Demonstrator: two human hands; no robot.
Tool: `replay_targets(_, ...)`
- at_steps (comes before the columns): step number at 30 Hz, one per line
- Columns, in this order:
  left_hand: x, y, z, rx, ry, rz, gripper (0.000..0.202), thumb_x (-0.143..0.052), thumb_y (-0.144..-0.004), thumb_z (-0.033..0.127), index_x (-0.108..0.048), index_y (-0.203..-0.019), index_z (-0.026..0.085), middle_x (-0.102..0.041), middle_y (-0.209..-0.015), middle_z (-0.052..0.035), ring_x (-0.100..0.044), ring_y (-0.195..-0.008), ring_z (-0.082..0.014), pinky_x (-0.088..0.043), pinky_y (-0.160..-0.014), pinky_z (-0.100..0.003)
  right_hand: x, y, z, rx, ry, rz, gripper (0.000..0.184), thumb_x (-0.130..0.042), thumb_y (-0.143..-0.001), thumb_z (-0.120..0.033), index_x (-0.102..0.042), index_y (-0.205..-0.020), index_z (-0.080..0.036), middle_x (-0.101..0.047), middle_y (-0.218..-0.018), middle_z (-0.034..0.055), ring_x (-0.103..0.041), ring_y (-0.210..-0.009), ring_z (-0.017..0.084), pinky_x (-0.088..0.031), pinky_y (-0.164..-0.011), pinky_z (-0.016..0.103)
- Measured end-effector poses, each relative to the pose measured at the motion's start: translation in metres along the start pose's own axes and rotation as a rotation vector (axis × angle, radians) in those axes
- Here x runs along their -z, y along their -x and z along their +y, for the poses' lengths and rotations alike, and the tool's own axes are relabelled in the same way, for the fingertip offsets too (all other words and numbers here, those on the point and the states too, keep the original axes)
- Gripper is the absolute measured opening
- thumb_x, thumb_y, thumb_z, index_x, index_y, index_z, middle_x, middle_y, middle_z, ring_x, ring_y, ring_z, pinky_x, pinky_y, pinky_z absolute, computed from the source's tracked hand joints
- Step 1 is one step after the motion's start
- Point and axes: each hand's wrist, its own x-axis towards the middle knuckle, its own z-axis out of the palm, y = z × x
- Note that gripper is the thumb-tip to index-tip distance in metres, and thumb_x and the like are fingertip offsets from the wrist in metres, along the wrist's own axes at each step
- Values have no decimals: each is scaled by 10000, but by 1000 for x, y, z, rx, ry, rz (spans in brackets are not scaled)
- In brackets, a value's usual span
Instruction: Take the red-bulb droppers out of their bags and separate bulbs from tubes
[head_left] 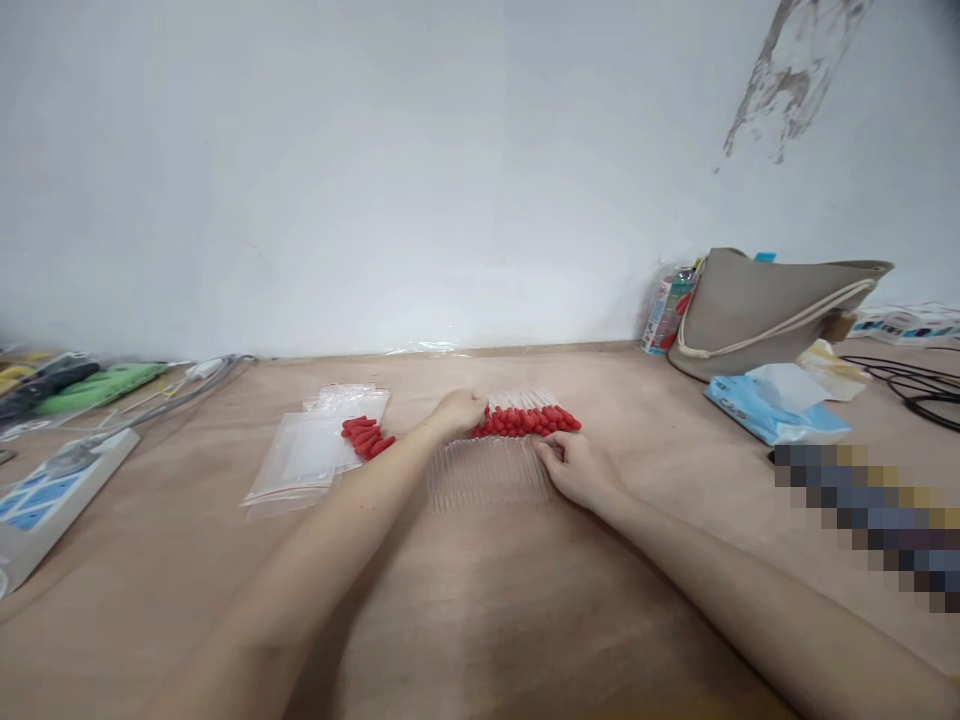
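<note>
Both hands at the red row, clear tubes just on the near side

From my end of the link I have both hands working at the middle of the bench (pixel 420 620). The left hand (pixel 459 412) is at the left end of the row of red pieces (pixel 529 420), fingers curled in; its fingertips are too small and blurred for me to tell whether they pinch one. The right hand (pixel 574 465) sits at the near right of that row, thumb and forefinger drawn close together beside the right end of the clear tubes (pixel 487 475). I can't tell if anything is caught between them.

The red row runs left to right, with pale stems (pixel 525 398) reaching out from its far side. The clear tubes lie side by side on its near side. To the left, a small group of loose red pieces (pixel 365 438) rests on the right part of some flat plastic bags (pixel 296 455).

I'd judge the step in hand to be piece-by-piece handling along the row, well short of finished while those tubes lie bare. The next move, as I read it, calls for a light fingertip grip on a single slim piece, with the other hand steadying and the neighbours left undisturbed.
</note>
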Motion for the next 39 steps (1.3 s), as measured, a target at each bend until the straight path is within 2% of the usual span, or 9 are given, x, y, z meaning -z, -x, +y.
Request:
replay_targets(3,12,15,1,-23,-23,74,242,-378,-787,313,-460,-609,171,-536,-591,-27,-498,-543,-153,-343,-504,-256,-1,0,2,62,-46,151,238,-444,-804,-326,-622,-835,-171,-594,-714,37,-537,-634,144,-368,-556,242)
replay_targets(6,24,46,-3,-115,-35,125,208,-417,-797,336,-454,-663,181,-527,-643,2,-478,-597,-133,-343,-536,-235,-2,2,3,237,-66,463,286,-473,-798,-347,-571,-994,-163,-547,-904,79,-538,-795,172,-431,-681,281)
replay_targets(9,30,86,-16,-363,-37,127,209,-448,-806,331,-439,-660,181,-500,-623,18,-451,-569,-112,-346,-521,-220,-4,6,1,518,-27,642,414,-545,-766,-369,-507,-1111,-143,-481,-1051,131,-488,-973,216,-420,-819,340)
replay_targets(12,29,119,-32,-509,-70,155,168,-481,-813,284,-453,-685,179,-505,-624,24,-457,-562,-98,-363,-530,-214,-4,12,-4,777,71,564,469,-569,-757,-390,-483,-1166,-178,-498,-1103,122,-463,-1038,231,-374,-881,376)
replay_targets(16,18,138,-45,-670,-73,279,116,-504,-821,227,-452,-728,179,-545,-673,5,-508,-595,-96,-391,-538,-205,-5,22,-15,949,188,381,387,-524,-792,-407,-524,-1135,-228,-574,-1065,76,-484,-1018,215,-304,-903,401)
replay_targets(21,4,135,-51,-841,-99,356,103,-532,-803,148,-447,-755,180,-578,-743,-15,-541,-665,-104,-426,-588,-214,-8,30,-22,955,280,370,246,-476,-841,-291,-570,-1054,-209,-631,-885,48,-509,-876,180,-258,-876,389)
replay_targets(24,4,135,-50,-877,-139,385,89,-536,-799,143,-477,-856,178,-591,-771,-26,-549,-703,-119,-442,-625,-235,-11,32,-22,953,300,296,186,-438,-863,-251,-597,-945,-198,-595,-670,9,-488,-701,139,-253,-830,356)
replay_targets(28,9,136,-43,-882,-269,379,181,-533,-806,223,-528,-981,176,-621,-849,-59,-558,-797,-164,-438,-710,-302,-16,32,-23,947,247,196,224,-389,-881,-237,-590,-800,-179,-575,-638,3,-464,-638,118,-235,-780,318)
replay_targets(39,6,138,-30,-954,-618,333,182,-459,-843,280,-553,-730,174,-580,-665,-24,-496,-693,-164,-342,-728,-348,-12,39,-30,924,48,-3,301,-353,-888,-263,-564,-698,-163,-602,-613,-4,-403,-535,88,-224,-671,299)
